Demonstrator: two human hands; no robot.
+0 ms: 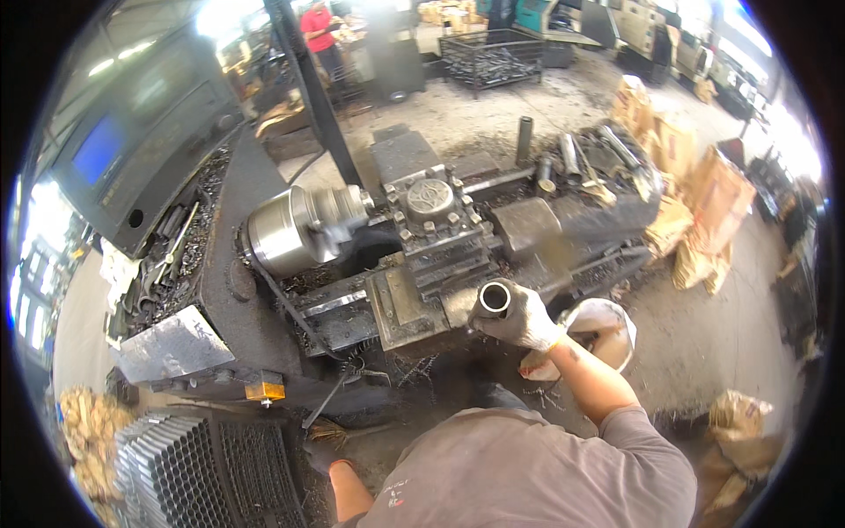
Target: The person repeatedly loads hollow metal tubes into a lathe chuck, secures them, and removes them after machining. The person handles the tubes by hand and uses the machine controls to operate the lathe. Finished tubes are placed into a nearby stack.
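My right hand (525, 322), in a pale work glove, is closed around a short metal tube (495, 297) whose open end faces up. It is in front of the lathe's carriage (400, 304). Low on the left is my left hand (320, 454), dark and blurred, with its fingers not readable. It is nearest to a stack of metal tubes (167, 458) and a straw-coloured brush-like bundle (333, 431). Behind the carriage are the square tool post (431, 201) and the shiny lathe chuck (286, 231), whose jaw side is smeared.
A white sack (607, 327) stands below my right forearm. Tubes and tools lie on the lathe's right end, where one tube (525, 139) stands upright. Brown paper sacks (717, 198) are at the right. Metal chips and tools cover the headstock (255, 189). A person (320, 35) stands far back.
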